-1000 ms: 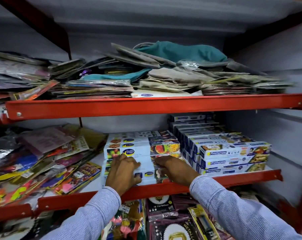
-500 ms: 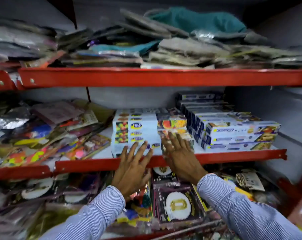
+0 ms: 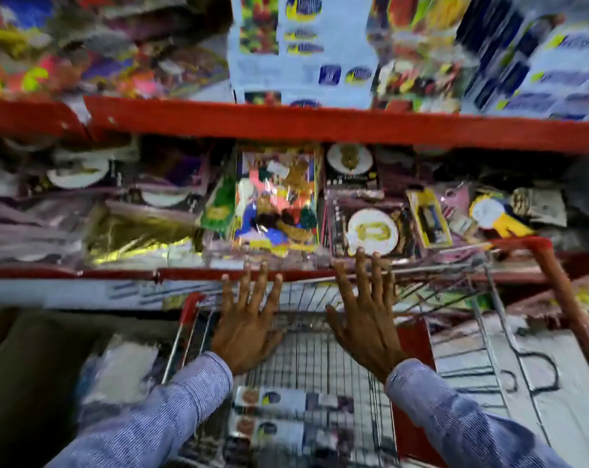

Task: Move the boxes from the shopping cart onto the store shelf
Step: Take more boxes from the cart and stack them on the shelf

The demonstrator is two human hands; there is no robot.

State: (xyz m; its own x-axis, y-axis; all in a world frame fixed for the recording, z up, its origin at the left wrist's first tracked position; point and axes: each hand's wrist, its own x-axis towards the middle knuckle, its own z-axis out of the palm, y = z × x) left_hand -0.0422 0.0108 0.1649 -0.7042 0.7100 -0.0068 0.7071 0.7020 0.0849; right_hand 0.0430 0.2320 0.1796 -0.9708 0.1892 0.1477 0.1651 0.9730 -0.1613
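Observation:
My left hand [image 3: 247,327] and my right hand [image 3: 365,319] hover palm down over the wire shopping cart [image 3: 320,349], fingers spread, holding nothing. Two long white boxes [image 3: 286,417] with printed labels lie in the cart's basket below my wrists. At the top of the blurred view, a stack of the same white boxes [image 3: 303,49] rests on the red store shelf [image 3: 320,125], with more blue-and-white boxes [image 3: 539,69] to its right.
A lower red shelf [image 3: 117,273] holds party packets and foil bags [image 3: 276,204]. The cart's red handle [image 3: 563,292] curves down on the right, close to the shelf. A white packet [image 3: 124,369] lies left of the cart on a dark surface.
Both hands have let go of the boxes on the shelf and dropped down over the cart. My view has swung downward, so the cart now shows.

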